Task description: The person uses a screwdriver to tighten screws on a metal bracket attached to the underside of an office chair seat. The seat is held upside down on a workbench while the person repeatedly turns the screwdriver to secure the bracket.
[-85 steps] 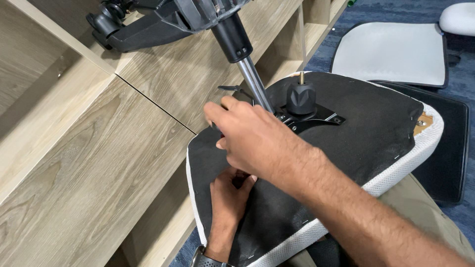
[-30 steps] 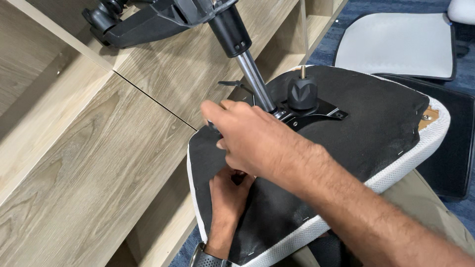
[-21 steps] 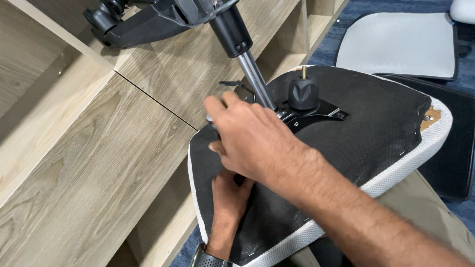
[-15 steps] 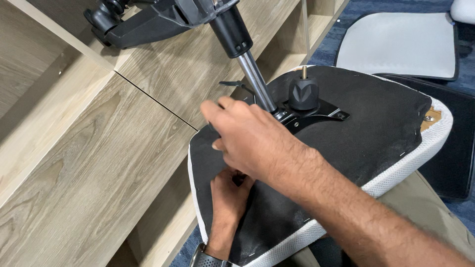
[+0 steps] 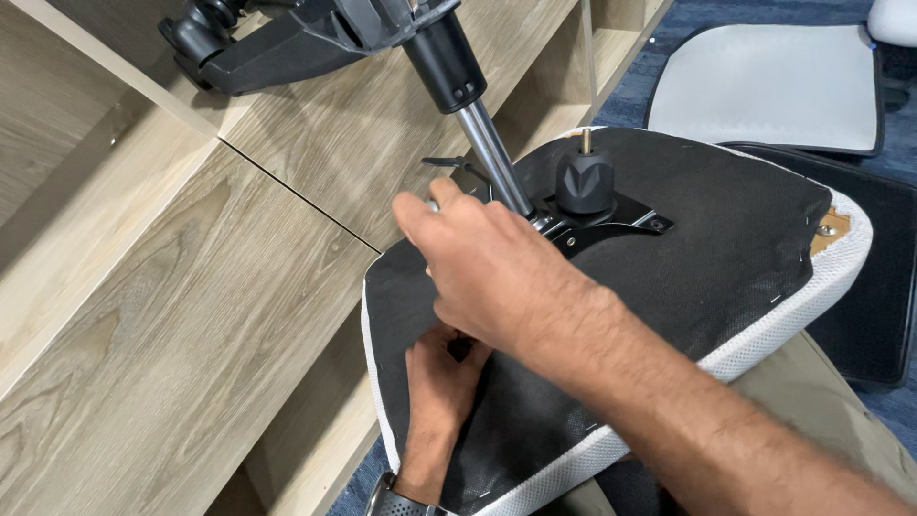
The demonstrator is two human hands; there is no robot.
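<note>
An upturned chair seat [image 5: 726, 258], black underneath with a white mesh edge, lies across my lap. A black metal plate [image 5: 611, 215] with a black knob [image 5: 583, 182] is fixed at its centre. A silver gas column [image 5: 492, 158] rises from the plate to the black chair base [image 5: 287, 43]. My right hand [image 5: 497, 272] is curled over the plate's left end beside the column. A bit of silvery metal [image 5: 432, 204] shows at its index finger. My left hand [image 5: 439, 382], with a watch on the wrist, rests on the seat's underside; its fingertips are hidden under my right wrist.
Light wooden shelving [image 5: 191, 306] stands close on the left, right against the seat. A grey chair back panel [image 5: 764, 86] lies on the blue carpet at the top right, and a dark mat [image 5: 879, 277] lies beside the seat.
My right hand has shifted and turned slightly at the plate beside the column. The left hand and the seat have stayed where they were.
</note>
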